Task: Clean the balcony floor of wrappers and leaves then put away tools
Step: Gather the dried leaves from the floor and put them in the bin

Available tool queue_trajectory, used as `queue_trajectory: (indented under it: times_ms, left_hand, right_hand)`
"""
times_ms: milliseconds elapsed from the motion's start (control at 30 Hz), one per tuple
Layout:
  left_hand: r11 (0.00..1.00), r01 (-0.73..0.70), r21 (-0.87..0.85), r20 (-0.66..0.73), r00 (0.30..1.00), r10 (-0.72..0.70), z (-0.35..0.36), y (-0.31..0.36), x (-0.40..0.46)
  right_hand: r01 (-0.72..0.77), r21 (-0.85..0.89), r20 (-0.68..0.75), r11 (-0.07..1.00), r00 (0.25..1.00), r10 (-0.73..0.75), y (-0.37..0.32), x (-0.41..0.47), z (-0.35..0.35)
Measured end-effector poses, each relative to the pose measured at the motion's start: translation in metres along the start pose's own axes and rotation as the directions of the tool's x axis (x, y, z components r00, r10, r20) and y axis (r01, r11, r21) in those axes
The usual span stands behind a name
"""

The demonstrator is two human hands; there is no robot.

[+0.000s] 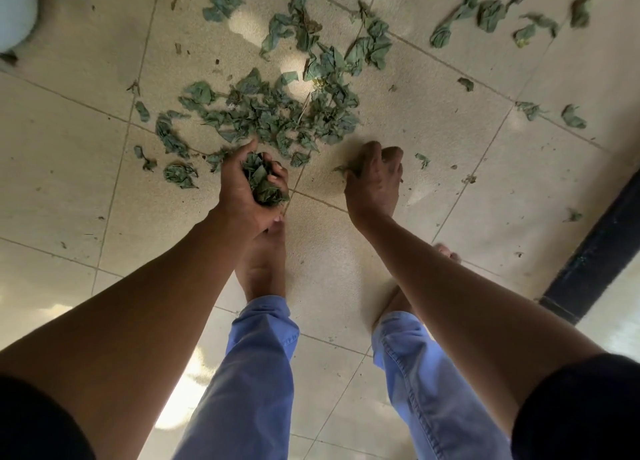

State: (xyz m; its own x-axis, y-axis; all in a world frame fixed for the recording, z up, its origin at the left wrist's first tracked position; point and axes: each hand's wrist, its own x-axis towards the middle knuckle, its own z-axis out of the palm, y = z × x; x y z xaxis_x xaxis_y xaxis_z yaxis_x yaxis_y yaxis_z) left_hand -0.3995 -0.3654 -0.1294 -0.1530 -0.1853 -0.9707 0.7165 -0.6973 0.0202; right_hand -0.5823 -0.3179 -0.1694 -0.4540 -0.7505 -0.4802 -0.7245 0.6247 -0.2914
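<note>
Crumpled dry green leaves [277,113] lie heaped on the beige floor tiles [69,148] just ahead of my hands, with more scattered towards the top right [485,16]. My left hand [242,189] is cupped palm-up and holds a handful of leaves [263,182]. My right hand [375,179] is down at the floor with curled fingers, pinching a few leaves [343,169] at its left side. No tools or wrappers show.
My bare feet [263,262] and blue trouser legs [249,373] stand right below the hands. A dark rail or ledge [595,251] runs diagonally at the right. A pale rounded object [14,12] sits at the top left corner.
</note>
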Motion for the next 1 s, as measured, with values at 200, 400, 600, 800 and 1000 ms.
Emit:
queue_trajectory:
  times_ms: [200,400,600,800,1000]
  left_hand:
    - [0.999,0.022,0.038,-0.008,1.0,-0.022,-0.003,-0.018,-0.002]
    - [0.998,0.066,0.013,0.0,0.998,-0.066,0.002,-0.041,-0.016]
    - [0.999,0.038,-0.028,0.005,0.999,-0.038,0.03,-0.065,-0.043]
    - [1.0,0.025,-0.004,0.223,0.975,-0.024,0.065,-0.087,-0.072]
    - [0.973,-0.093,0.212,0.308,0.951,0.024,0.063,-0.091,-0.079]
  right_hand:
    - [0.051,0.014,0.009,0.999,0.999,-0.051,0.019,-0.016,0.001]
    - [-0.208,0.47,0.155,0.858,0.976,0.152,0.01,-0.025,-0.041]
    - [0.005,0.645,0.06,0.765,0.997,-0.057,-0.035,-0.071,-0.127]
    - [0.33,0.313,-0.112,0.89,0.944,-0.311,-0.05,-0.094,-0.135]
    - [0.426,0.114,-0.018,0.898,0.904,-0.427,-0.049,-0.101,-0.14]
